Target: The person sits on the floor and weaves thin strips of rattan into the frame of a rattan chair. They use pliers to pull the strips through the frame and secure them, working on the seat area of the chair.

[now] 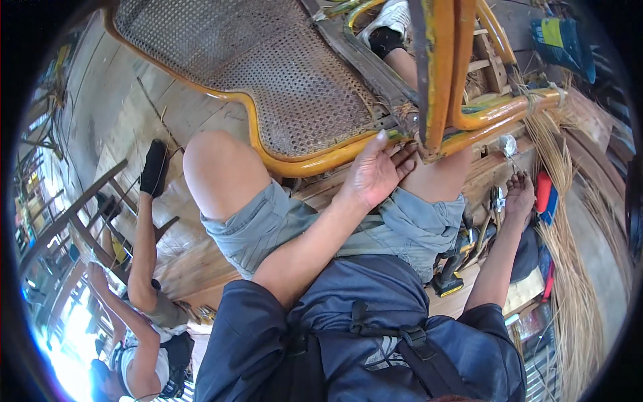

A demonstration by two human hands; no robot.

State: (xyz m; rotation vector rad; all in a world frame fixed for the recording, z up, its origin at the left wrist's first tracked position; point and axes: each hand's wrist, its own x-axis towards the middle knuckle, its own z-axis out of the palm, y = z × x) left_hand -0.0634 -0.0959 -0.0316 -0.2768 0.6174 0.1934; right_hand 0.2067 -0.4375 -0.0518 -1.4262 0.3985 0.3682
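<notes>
In front of me is a rattan chair with a woven cane panel [268,74] and a glossy yellow-brown pole frame [315,163]. It lies across my knees. My left hand [376,173] is palm up at the frame's near corner joint, the thumb against the pole and the curled fingers reaching under it. Off to the right, my right hand [519,197] has bent fingers beside a red-handled tool [542,191]. A thin line runs from a small white wad [508,145] towards these fingers; what they hold is too small to make out.
A long bundle of loose cane strands [569,281] hangs at the right. A cordless drill [450,275] lies beside my hip near other hand tools. Another person [144,348] sits at the left by a dark wooden chair frame [77,214]. A dark bag [562,43] stands far right.
</notes>
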